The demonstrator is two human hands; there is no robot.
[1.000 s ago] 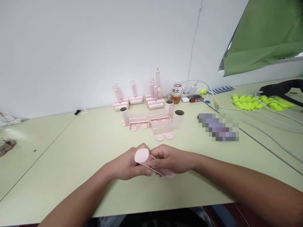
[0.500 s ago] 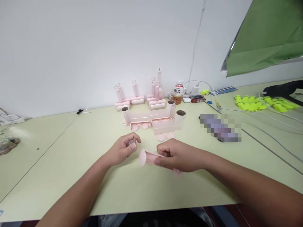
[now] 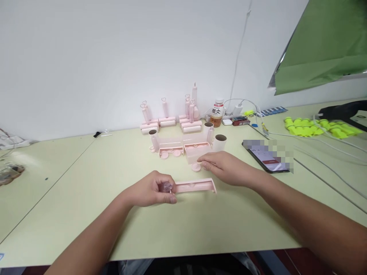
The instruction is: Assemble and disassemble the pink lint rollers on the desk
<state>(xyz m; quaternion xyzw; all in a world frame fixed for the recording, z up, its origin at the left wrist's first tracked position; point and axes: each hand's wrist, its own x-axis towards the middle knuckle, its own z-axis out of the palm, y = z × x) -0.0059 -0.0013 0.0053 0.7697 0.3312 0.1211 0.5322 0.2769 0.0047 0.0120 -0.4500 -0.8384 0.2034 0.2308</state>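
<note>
My left hand (image 3: 156, 188) is wrapped round a pink trough-shaped roller cover (image 3: 196, 186), its open side showing and its far end sticking out to the right. A small clear purplish piece (image 3: 166, 186) is tucked into the same grip. Beyond it, my right hand (image 3: 222, 166) is low over the table, thumb and fingertips close together on a pink disc that they hide. Just left of its thumb lies another pink disc (image 3: 196, 167). A pink roller cover with a clear shell (image 3: 197, 149) lies behind the fingertips.
Cardboard-cored rolls (image 3: 220, 143) stand near more pink parts (image 3: 171, 151). Several assembled pink lint rollers (image 3: 191, 126) line the wall beside a bottle (image 3: 217, 113). At right lie a phone (image 3: 266, 156), white cables and yellow-green pieces (image 3: 304, 126).
The pink roller cover has passed from my right hand to my left. My right hand has moved up and away to the discs, covering one. The left fingers have closed.
</note>
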